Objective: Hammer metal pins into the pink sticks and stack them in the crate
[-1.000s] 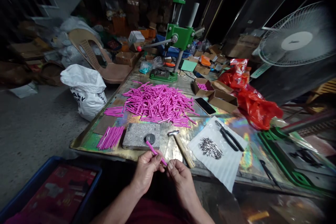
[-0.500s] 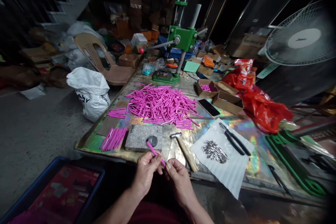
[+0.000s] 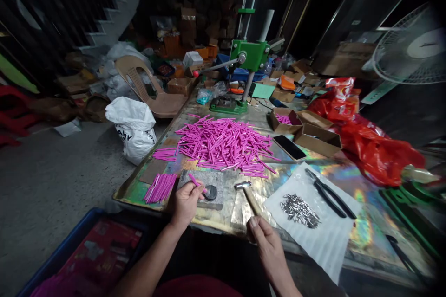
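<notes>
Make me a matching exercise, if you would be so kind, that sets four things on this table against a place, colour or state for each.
Things:
1. Hammer
2. Phone
3. Pliers
4. Block

Descriptions:
A. Grey, partly hidden by the left grip
B. On the white sheet
C. Handle end at the right grip
D. Dark-screened, near an open box

Right pairs: 1-C, 2-D, 3-B, 4-A.
</notes>
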`<control>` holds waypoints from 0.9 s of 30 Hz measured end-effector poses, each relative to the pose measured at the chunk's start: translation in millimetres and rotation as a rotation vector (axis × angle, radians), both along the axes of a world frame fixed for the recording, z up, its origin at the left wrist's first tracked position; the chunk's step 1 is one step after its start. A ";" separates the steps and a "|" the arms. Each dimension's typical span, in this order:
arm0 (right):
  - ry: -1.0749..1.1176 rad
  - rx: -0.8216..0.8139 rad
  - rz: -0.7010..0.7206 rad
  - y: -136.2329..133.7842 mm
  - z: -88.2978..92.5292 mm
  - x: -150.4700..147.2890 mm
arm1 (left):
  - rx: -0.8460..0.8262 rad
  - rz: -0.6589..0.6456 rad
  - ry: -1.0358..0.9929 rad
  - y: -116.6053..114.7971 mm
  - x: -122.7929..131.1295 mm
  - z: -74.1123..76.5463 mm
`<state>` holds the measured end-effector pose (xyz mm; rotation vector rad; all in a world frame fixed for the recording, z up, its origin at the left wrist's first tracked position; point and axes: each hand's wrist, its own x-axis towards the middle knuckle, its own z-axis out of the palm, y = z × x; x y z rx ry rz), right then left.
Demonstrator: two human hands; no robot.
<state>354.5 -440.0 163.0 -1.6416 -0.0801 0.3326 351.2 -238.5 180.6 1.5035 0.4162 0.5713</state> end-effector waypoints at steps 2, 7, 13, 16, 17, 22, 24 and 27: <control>0.000 -0.027 -0.025 -3.6 0.5 -0.2 | 0.026 -0.002 0.015 -0.8 -0.6 -0.3; -0.050 -0.073 -0.076 -9.7 -0.4 3.0 | 0.030 0.023 0.022 -1.0 -0.6 0.1; -0.140 -0.149 -0.081 -27.4 -6.9 15.5 | 0.015 0.025 0.025 -1.5 0.7 -3.7; -0.191 -0.352 -0.079 -37.2 -9.9 27.3 | 0.090 0.011 0.029 -1.6 -0.6 -4.2; -0.223 -0.452 -0.081 -39.2 -11.2 31.8 | 0.145 -0.001 0.029 -1.1 -1.3 -3.1; -0.378 -0.854 0.093 -37.4 -21.1 49.7 | 0.555 -0.164 0.003 3.3 -3.1 12.4; -0.332 -0.914 0.167 -33.6 -24.2 53.9 | 0.687 -0.237 -0.009 4.4 -2.3 18.4; -0.237 -0.908 0.190 -29.6 -21.5 60.2 | 0.805 -0.279 -0.025 4.9 -0.6 20.0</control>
